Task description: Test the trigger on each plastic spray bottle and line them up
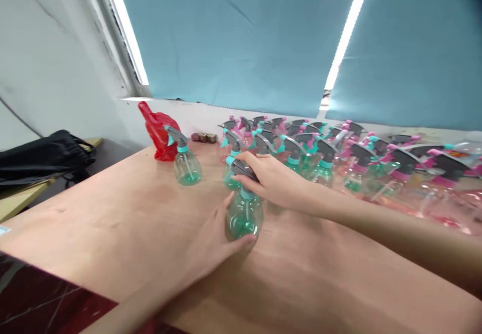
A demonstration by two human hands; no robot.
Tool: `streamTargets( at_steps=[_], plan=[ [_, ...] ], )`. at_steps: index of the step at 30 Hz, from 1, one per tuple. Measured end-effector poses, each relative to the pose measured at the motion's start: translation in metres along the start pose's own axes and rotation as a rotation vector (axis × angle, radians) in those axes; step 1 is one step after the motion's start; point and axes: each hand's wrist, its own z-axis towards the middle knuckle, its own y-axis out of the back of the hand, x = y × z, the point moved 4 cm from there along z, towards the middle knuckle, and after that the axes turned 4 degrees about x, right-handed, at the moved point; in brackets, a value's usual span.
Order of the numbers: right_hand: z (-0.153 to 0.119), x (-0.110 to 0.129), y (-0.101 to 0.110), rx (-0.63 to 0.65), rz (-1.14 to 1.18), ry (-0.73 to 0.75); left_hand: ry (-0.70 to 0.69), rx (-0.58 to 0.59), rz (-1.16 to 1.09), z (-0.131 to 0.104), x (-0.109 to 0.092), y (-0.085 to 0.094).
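A clear green spray bottle (245, 217) with a grey and turquoise trigger head is between my two hands, slightly tilted above the wooden table. My left hand (216, 236) wraps around the lower body of the bottle, thumb across its front. From the right, my right hand (269, 178) grips the grey spray head at the top, with its fingers over the trigger side. Another green spray bottle (188, 165) stands by itself on the left of the table. Just behind my hands a further green spray bottle (231, 145) is partly hidden.
Several rows of green and pink spray bottles (326, 158) crowd the back and right of the wooden table (124, 208). A red plastic bag (161, 130) and small boxes (204, 137) lie near the wall. A black bag (48, 155) rests beyond the left edge.
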Motion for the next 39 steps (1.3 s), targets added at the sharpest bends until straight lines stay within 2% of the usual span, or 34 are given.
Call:
streamTargets(
  at_steps=[5, 8, 10, 13, 16, 19, 21, 24, 27, 30, 35, 39],
  plan=[
    [-0.058, -0.031, 0.023, 0.055, 0.257, -0.141, -0.114, 0.062, -0.129, 0.025, -0.029, -0.046],
    [-0.096, -0.060, 0.028, 0.094, 0.469, -0.134, -0.177, 0.128, -0.198, 0.039, -0.045, -0.072],
    [-0.120, -0.081, 0.027, 0.055, 0.566, -0.123, -0.202, 0.185, -0.263, 0.046, -0.057, -0.091],
    [-0.150, -0.106, 0.024, -0.012, 0.592, -0.192, -0.201, 0.257, -0.322, 0.057, -0.077, -0.120],
    [-0.172, -0.112, 0.037, -0.096, 0.570, -0.300, -0.249, 0.330, -0.310, 0.068, -0.101, -0.149],
    [-0.186, -0.110, 0.056, -0.028, 0.496, -0.475, -0.346, 0.368, -0.323, 0.082, -0.124, -0.170],
    [-0.191, -0.109, 0.068, -0.042, 0.499, -0.543, -0.400, 0.378, -0.345, 0.091, -0.135, -0.180],
    [-0.194, -0.116, 0.074, -0.070, 0.521, -0.609, -0.457, 0.409, -0.369, 0.103, -0.144, -0.191],
    [-0.196, -0.124, 0.071, -0.093, 0.535, -0.619, -0.484, 0.419, -0.329, 0.109, -0.142, -0.195],
    [-0.200, -0.131, 0.068, -0.132, 0.518, -0.592, -0.497, 0.416, -0.159, 0.109, -0.130, -0.194],
    [-0.210, -0.148, 0.062, -0.180, 0.481, -0.520, -0.508, 0.483, 0.154, 0.108, -0.112, -0.184],
    [-0.220, -0.159, 0.059, -0.159, 0.391, -0.562, -0.482, 0.506, 0.279, 0.110, -0.106, -0.182]
  ],
)
